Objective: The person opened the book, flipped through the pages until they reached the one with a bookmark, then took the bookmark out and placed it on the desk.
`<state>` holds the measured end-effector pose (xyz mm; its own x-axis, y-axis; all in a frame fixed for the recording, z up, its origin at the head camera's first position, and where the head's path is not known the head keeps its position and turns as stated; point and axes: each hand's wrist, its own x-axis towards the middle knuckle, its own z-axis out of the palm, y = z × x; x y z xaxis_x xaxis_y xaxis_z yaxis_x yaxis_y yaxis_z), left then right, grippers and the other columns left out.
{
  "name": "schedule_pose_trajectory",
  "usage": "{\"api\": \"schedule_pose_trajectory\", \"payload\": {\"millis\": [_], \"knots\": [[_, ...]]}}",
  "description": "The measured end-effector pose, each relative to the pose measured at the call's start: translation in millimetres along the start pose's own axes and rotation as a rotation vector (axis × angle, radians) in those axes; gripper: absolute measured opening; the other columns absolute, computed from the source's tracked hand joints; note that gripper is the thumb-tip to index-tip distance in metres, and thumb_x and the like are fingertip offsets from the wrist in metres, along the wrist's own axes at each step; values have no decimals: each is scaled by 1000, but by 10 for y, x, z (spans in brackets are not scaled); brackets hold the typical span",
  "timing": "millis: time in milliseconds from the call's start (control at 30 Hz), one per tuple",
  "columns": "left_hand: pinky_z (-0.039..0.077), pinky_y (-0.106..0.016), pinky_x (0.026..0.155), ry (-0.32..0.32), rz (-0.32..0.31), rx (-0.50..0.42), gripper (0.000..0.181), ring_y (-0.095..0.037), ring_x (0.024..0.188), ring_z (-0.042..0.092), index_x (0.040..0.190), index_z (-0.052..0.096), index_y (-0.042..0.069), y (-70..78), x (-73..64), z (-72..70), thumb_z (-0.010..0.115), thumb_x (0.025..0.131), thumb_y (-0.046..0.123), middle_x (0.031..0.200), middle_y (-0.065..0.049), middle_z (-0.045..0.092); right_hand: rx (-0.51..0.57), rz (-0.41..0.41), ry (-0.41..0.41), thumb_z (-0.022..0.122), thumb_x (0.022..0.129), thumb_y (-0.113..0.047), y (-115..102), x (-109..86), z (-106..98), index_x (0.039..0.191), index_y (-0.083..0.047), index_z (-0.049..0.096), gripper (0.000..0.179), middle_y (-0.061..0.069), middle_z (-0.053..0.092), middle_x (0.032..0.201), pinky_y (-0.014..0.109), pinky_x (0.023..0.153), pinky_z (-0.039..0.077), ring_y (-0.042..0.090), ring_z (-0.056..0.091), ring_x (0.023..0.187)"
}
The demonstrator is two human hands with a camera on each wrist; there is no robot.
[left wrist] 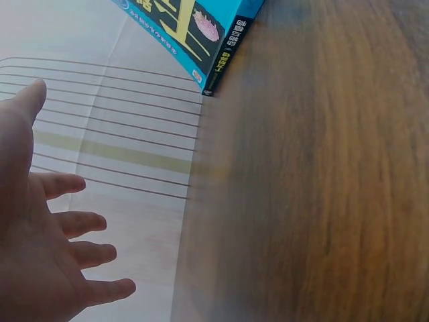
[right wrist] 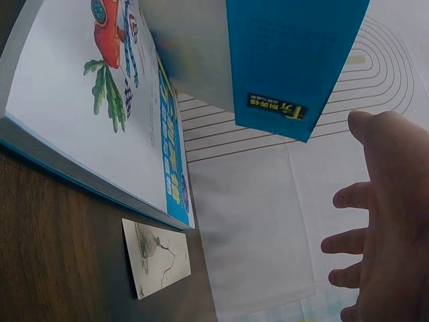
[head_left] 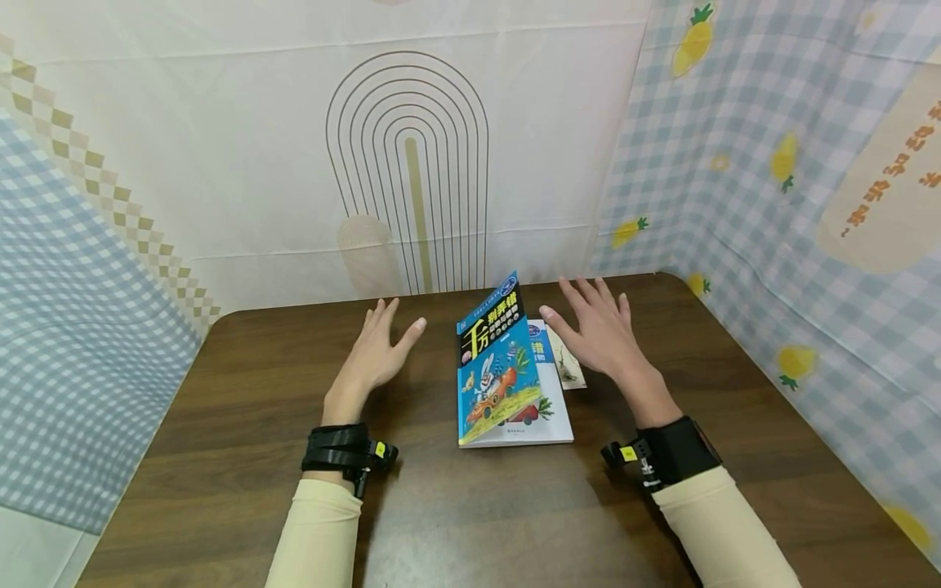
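Note:
A paperback book (head_left: 494, 367) with a blue and black cartoon cover lies on the wooden table, its front cover standing partly raised over a white title page (right wrist: 60, 100). From beneath or beside its right edge pokes a small picture card (right wrist: 159, 258) with a plant-like drawing. To the left of the book, my left hand (head_left: 373, 351) hovers with fingers spread, touching nothing. My right hand (head_left: 599, 327) is held over the card's side of the book, fingers apart and holding nothing; the right wrist view shows a gap between it and the raised cover.
The dark wooden table (head_left: 243, 425) reaches back to a white cloth backdrop (head_left: 220, 147) printed with arches. A blue checked cloth (head_left: 742, 220) with pineapples hangs along the right side, and another checked cloth (head_left: 66, 327) borders the left.

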<state>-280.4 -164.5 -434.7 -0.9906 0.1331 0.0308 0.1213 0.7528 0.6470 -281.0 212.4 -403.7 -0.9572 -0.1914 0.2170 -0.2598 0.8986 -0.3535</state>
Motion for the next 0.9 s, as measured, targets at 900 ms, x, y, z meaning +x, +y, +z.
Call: {"api": "schedule_pose_trajectory", "payload": {"millis": [900], "knots": [[13,-66,126,1,10,-4,99,-34,163,-4,172,13,17,-2,-2,-17,32,100,83,177,-14,1,-8,-21,14,36,105,-74,-8,-6,-6,169,-17,29,86,20,22,173,77,121,0,45,6,161]]}}
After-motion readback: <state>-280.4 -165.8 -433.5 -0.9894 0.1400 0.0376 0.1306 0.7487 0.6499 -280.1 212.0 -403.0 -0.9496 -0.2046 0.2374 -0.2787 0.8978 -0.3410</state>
